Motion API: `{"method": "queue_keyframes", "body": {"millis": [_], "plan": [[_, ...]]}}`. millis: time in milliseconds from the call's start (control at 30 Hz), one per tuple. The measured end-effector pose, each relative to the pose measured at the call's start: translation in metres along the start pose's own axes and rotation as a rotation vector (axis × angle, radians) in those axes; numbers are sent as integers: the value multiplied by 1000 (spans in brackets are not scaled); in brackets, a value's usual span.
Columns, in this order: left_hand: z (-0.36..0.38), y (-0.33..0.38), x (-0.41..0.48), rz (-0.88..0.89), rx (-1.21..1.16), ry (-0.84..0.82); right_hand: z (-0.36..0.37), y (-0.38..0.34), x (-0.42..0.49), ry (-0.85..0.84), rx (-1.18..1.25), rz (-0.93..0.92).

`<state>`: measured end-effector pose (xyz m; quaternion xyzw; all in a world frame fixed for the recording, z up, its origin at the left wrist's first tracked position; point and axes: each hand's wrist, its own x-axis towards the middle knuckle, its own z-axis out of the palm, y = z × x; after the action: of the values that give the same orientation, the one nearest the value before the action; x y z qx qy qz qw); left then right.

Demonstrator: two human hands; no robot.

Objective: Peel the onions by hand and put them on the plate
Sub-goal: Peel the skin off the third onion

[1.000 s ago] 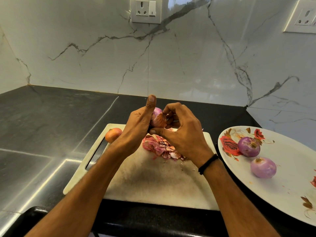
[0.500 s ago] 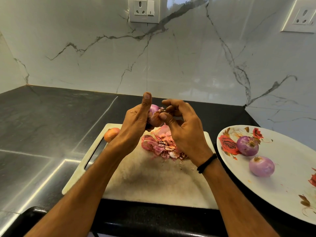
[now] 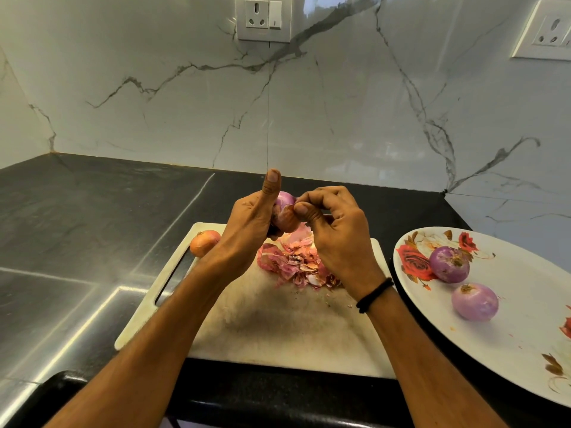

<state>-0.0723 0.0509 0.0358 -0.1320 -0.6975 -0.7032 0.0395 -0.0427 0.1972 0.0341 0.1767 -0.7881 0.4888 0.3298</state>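
Above the white cutting board, my left hand grips a partly peeled purple onion with its thumb pointing up. My right hand pinches a flap of the onion's skin between thumb and forefinger. A heap of pink peels lies on the board under my hands. One unpeeled orange-brown onion rests at the board's far left corner. On the white floral plate at the right sit two peeled purple onions.
The board lies on a dark stone counter that meets a marble wall behind. The wall carries a socket above and a second socket at the top right. The counter's front edge runs just below the board.
Both hands have lifted slightly with the onion. My right thumb and forefinger have shifted from the onion's lower side to a flap of skin near its top.
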Motion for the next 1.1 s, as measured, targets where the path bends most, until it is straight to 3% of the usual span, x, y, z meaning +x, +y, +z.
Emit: {"method": "queue_keyframes", "body": {"millis": [300,500,700,967,1100], "plan": [[-6,6,-1,-34,-136,101,-1,-2,-2,-40,44,18],[-5,4,-1,-46,-131,61,-1,-2,-2,-85,59,13],[-3,3,0,-42,-116,68,-1,2,-2,-15,54,21],[-9,12,1,-161,-298,209,-4,2,-3,-16,40,47],[-5,12,-2,-137,-242,149,-6,-2,-4,0,14,0]]}}
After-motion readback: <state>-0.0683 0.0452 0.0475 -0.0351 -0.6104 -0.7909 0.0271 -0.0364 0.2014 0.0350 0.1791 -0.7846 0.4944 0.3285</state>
